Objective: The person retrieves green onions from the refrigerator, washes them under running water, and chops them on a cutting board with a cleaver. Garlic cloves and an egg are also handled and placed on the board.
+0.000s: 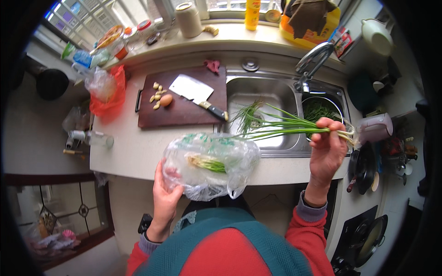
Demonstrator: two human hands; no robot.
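My right hand (328,148) pinches a bunch of green onions (293,126) near its white root ends. The green tops reach left over the stainless-steel sink (279,100). In my left hand (167,189) is a clear plastic bag (210,186) with green print, held at the counter's front edge. More green onions (209,164) show through the film, roots to the left. Behind the bag lies a dark wooden cutting board (152,114), bearing a cleaver (191,88), a brown egg (166,100) and several peeled garlic cloves (156,97).
A faucet (305,81) rises behind the sink. Leafy greens (319,112) fill a container in the smaller right basin. To the left are a red plastic bag (110,100) and a glass bottle (102,139) lying near the counter edge. A pink kettle (376,127) stands at right.
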